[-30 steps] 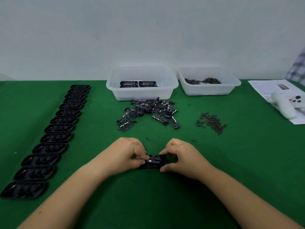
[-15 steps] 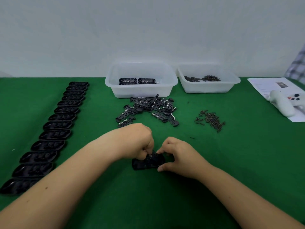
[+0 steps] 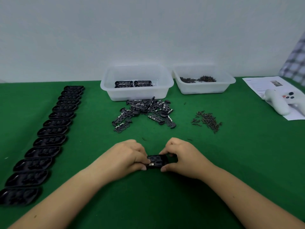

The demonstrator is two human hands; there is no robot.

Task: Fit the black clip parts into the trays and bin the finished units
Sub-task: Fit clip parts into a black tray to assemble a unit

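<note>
My left hand (image 3: 127, 156) has dropped back beside my right hand (image 3: 181, 156), both pinching the black tray (image 3: 156, 161), flat on the green table (image 3: 247, 154), long axis left-to-right.

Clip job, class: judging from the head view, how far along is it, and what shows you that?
Done: a few finished units lie in the left bin. In hand: the left hand and right hand both grip one tray on the green cloth, a clip part seated in it. Left: a long row of trays waits at the left, and a pile of clip parts lies before the bin. Most remains.
</note>
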